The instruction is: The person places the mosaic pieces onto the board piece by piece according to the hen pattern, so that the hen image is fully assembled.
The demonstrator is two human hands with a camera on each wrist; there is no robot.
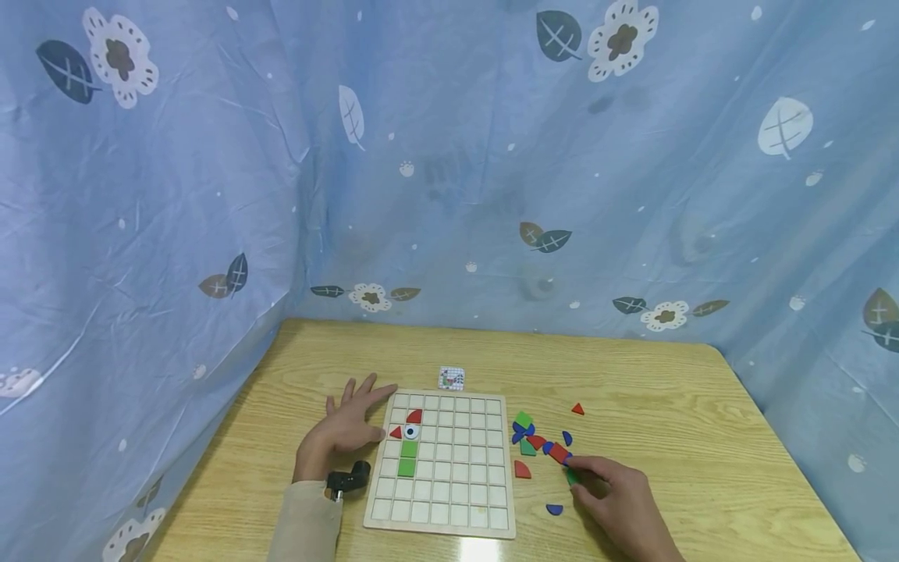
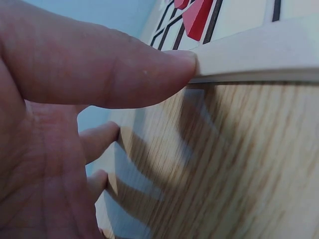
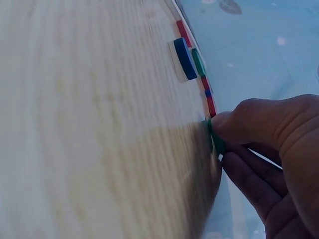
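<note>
A wooden grid board [image 1: 453,534] lies on the table with several pieces in its upper left cells: a red quarter circle [image 1: 414,417], a red triangle [image 1: 396,432], a white eye piece [image 1: 410,432] and two green squares [image 1: 408,449]. At the board's left edge my left hand [image 1: 347,425] rests with fingers spread; its thumb [image 2: 164,74] touches the rim. Right of the board, my right hand [image 1: 618,499] pinches a green piece [image 3: 216,139] between thumb and fingers, low over the table. The fingers partly cover this piece, so its full shape is hidden.
Loose pieces lie right of the board, among them a red square [image 1: 558,453], a red quarter circle [image 1: 522,469], a blue half circle [image 1: 555,510] and a red triangle [image 1: 578,409]. A small pattern card [image 1: 452,378] lies behind the board. A blue curtain [image 1: 485,172] hangs behind the table.
</note>
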